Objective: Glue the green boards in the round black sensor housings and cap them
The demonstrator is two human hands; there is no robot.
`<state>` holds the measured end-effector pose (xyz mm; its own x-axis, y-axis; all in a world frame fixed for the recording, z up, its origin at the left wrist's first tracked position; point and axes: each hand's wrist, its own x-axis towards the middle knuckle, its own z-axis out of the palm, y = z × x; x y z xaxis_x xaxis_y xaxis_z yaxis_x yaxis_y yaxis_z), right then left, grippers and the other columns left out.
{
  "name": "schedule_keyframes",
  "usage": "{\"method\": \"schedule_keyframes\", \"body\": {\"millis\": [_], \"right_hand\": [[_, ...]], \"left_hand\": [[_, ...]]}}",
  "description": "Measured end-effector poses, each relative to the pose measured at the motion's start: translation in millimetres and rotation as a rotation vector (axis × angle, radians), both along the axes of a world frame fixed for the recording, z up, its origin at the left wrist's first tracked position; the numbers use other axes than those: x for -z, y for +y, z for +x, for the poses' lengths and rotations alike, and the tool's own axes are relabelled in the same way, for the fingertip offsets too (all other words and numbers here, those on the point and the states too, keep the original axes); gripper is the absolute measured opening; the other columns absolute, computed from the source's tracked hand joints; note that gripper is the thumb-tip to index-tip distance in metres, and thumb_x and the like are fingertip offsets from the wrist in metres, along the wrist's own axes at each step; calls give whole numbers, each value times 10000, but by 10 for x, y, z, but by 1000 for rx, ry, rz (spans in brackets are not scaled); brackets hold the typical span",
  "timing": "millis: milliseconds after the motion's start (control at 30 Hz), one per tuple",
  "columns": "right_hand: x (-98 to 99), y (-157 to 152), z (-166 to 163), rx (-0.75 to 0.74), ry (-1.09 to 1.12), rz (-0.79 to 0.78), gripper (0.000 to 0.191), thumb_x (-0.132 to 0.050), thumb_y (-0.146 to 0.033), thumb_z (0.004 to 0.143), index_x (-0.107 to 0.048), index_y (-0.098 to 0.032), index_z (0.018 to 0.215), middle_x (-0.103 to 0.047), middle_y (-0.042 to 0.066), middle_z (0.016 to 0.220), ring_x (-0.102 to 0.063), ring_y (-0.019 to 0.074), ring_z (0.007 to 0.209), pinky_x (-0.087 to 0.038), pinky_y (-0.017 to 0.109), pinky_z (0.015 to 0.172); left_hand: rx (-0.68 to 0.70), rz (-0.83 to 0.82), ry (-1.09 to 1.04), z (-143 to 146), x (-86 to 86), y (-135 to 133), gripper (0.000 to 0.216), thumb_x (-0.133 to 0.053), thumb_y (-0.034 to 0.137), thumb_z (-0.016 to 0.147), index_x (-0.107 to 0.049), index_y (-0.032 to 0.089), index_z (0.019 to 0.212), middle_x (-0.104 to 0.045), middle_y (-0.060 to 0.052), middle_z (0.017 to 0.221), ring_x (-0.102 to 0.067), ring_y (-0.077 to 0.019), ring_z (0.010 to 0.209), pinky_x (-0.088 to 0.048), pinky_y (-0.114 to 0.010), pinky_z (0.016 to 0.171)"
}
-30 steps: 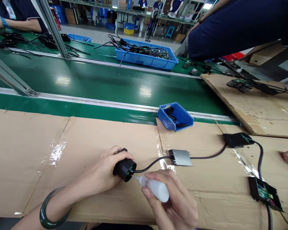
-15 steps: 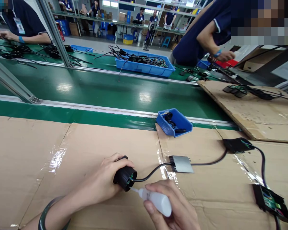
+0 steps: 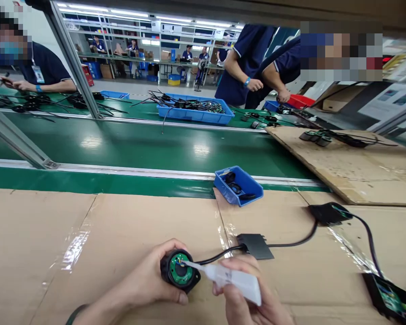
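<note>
My left hand (image 3: 145,283) is closed around a round black housing (image 3: 180,271) with a green circuit board inside, its open face turned toward me. My right hand (image 3: 248,307) grips a small white squeeze bottle (image 3: 238,280), and the bottle's thin nozzle tip rests inside the housing on the board. A black cable runs from the housing to a flat dark plate (image 3: 256,246) on the cardboard, then on to a black module (image 3: 328,213) at the right.
A cardboard-covered bench (image 3: 88,234) lies under my hands. A small blue bin (image 3: 238,185) of black parts sits at the green conveyor (image 3: 149,146) edge. A large blue tray (image 3: 196,110) of cables lies beyond. Another circuit module (image 3: 390,300) sits lower right. People work across the belt.
The housing has been turned so its green board faces me, and the bottle's nozzle has gone into it. The view has tilted upward, showing more of the room.
</note>
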<state>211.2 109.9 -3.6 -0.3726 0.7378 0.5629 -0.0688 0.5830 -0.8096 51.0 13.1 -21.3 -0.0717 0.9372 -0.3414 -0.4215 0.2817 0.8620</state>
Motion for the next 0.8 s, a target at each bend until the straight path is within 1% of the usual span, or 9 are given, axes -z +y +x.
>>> {"method": "schedule_keyframes", "body": {"millis": [133, 267, 433, 567, 667, 800], "right_hand": [[-53, -85, -121, 3, -8, 60, 134, -600, -280, 948, -651, -174, 1013, -593, 58, 822, -552, 152, 737, -451, 251, 589], [-80, -160, -159, -7, -67, 104, 146, -586, -294, 962, -640, -174, 1027, -602, 53, 849, -574, 142, 744, -466, 247, 625], [-65, -165, -151, -33, -149, 174, 146, -576, -285, 966, -633, -173, 1039, -623, 54, 863, -607, 135, 749, -494, 223, 637], [-58, -147, -131, -15, -176, 169, 118, -604, -207, 932, -643, -177, 1040, -619, 57, 870, -605, 147, 752, -496, 239, 642], [-66, -161, -129, -14, -164, 164, 148, -615, -154, 908, -642, -172, 1053, -621, 61, 875, -610, 155, 763, -500, 249, 651], [-88, -206, -146, -65, -126, 132, 115, -583, -238, 953, -634, -169, 1030, -619, 62, 857, -606, 147, 744, -500, 238, 619]], "left_hand": [[-27, -19, -96, 37, 54, 10, 686, -905, 69, 453, -558, 133, 1041, -642, -8, 916, -544, -144, 835, -407, -219, 694], [-27, -41, -140, 44, 51, 21, 686, -906, 42, 432, -558, 127, 1018, -640, 9, 883, -537, -126, 808, -406, -203, 672], [-35, -62, -155, 65, 46, 6, 690, -900, 16, 420, -559, 129, 1009, -637, 24, 844, -537, -111, 776, -404, -184, 645], [-41, -71, -178, 70, 32, -2, 694, -908, 28, 405, -561, 122, 998, -645, 14, 843, -546, -122, 788, -422, -191, 645], [-47, -73, -200, 69, 30, 9, 699, -913, 34, 399, -555, 124, 992, -644, 17, 835, -546, -121, 773, -420, -193, 634], [-53, -62, -204, 69, 31, 24, 692, -915, 19, 384, -564, 118, 973, -625, 29, 821, -530, -104, 760, -393, -179, 631]]}}
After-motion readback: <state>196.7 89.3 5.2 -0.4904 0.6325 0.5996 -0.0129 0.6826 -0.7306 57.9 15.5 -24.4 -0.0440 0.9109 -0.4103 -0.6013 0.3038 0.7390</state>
